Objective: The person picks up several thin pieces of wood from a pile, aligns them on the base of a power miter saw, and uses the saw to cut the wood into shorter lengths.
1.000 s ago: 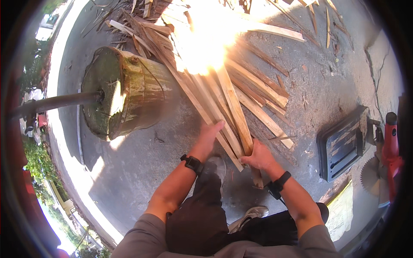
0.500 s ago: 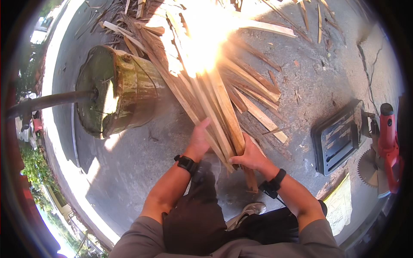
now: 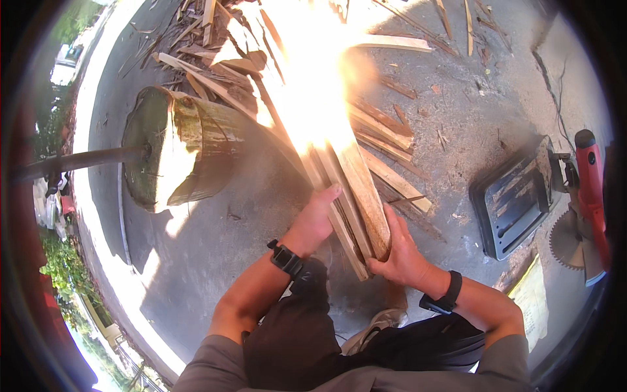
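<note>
I have a bundle of sawn wooden strips (image 3: 371, 212) between my hands above the concrete floor (image 3: 215, 261), near ends toward me; the step in hand looks like drawing them together and evening those ends. My left hand (image 3: 312, 219) is partly closed along the bundle's left edge, thumb on top, its fingers hidden. My right hand (image 3: 400, 251) is curled firmly round the near end of the rightmost strip, thumb across toward the neighbouring ends. The leftmost strip pokes out nearest me, so the next move, I judge, calls for steady inward pressure from both palms and a nudge to level it.

White glare swallows the far ends, so I cannot tell how they lie or whether they catch on other wood. Loose strips (image 3: 396, 181) fan out just right of the bundle and could snag it. Toward the floor's sunlit left edge, a log stump (image 3: 212, 147) with a dark pole (image 3: 85, 160) crowds that side. Toward the right are a dark slotted tray (image 3: 499, 222) and a red-handled saw (image 3: 591, 176), its toothed blade (image 3: 567, 240) bare.
</note>
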Motion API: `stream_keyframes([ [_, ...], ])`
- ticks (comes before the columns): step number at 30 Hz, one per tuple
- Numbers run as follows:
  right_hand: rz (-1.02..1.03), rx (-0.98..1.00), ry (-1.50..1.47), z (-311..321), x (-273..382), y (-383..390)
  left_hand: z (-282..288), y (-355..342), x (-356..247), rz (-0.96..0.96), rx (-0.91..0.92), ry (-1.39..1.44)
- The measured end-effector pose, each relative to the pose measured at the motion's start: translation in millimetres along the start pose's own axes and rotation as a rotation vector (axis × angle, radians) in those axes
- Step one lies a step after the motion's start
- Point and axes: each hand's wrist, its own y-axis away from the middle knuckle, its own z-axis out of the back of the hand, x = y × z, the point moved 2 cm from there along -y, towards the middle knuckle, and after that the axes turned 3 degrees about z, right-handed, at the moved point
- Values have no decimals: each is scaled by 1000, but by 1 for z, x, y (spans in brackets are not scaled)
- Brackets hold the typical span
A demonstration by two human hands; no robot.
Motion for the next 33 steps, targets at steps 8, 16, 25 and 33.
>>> stream_keyframes([
  [8, -29, -38, 96, 70, -22, 73, -61, -46, 30, 356, 338, 417],
  [16, -50, -231, 397, 145, -62, 156, -182, -87, 33, 498, 563, 307],
  [25, -206, -384, 551, 221, -104, 265, -339, -90, 73, 528, 666, 397],
  [33, -418, -430, 845, 251, -195, 312, -408, -101, 72, 660, 649, -475],
])
